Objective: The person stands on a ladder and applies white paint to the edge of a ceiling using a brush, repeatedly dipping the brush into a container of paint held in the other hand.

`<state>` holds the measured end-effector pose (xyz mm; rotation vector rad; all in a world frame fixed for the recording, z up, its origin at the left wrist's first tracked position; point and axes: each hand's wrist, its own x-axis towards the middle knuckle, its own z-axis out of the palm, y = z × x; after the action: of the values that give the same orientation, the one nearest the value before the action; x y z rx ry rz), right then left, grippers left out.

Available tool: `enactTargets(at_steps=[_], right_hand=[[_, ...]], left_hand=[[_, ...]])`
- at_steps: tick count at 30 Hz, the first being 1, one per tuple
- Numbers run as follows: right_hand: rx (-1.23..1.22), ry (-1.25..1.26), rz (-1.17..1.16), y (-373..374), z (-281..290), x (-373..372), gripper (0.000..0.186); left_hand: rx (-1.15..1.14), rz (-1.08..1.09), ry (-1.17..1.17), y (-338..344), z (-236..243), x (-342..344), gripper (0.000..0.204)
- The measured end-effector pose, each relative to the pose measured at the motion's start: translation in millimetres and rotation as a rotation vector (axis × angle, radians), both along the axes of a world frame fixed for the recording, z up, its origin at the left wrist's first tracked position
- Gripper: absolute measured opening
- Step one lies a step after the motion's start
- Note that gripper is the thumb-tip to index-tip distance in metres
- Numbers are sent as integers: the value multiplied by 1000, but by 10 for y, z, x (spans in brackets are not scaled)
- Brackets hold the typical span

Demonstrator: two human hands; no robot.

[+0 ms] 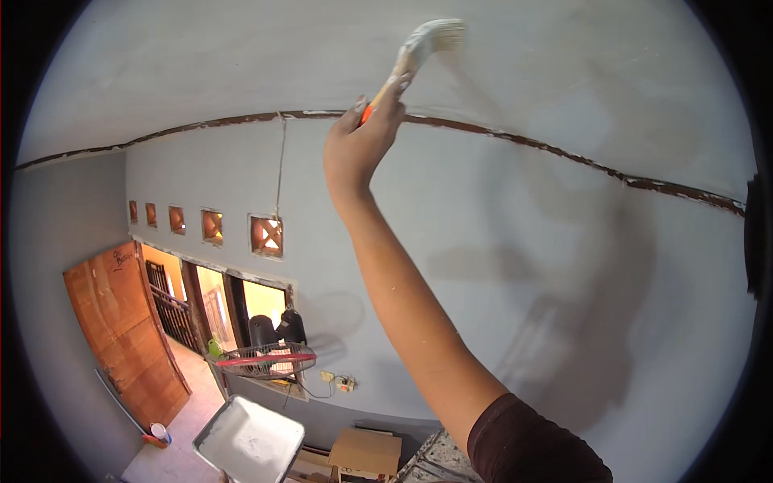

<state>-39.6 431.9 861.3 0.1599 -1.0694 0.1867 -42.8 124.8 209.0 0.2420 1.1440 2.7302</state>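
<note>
My right hand (361, 149) is raised high, its fingers closed round the handle of a paintbrush (415, 52). White paint coats the brush, and a bit of orange shows on its handle by my fingers. The bristles, slightly blurred, are at the pale ceiling (241, 56), above the brown trim strip (515, 138) where ceiling and wall meet. Paint specks dot my hand and forearm. Below to the left is a square tray (256, 439) with white paint in it; what supports it is hidden. My left hand is out of view.
A grey wall (459, 209) has vent openings (266, 236) and a hanging cord (280, 169). An orange-brown door (121, 322) stands open at left. A fan (270, 361) is beside the window, near wall sockets (345, 384). Low down are a cardboard box (366, 451) and a paint-spattered surface (439, 460).
</note>
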Motion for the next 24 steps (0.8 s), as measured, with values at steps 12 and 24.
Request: enactTargets(at_steps=[12,24], right_hand=[[-34,-405,219,-958,-87,-1365,73],[27,-809,188,-1269,-39,-1739,61]], left_hand=[[-2489,1054,995,-837,-282,-70,57],[-1410,968,620,-1089,-391,-121,54]])
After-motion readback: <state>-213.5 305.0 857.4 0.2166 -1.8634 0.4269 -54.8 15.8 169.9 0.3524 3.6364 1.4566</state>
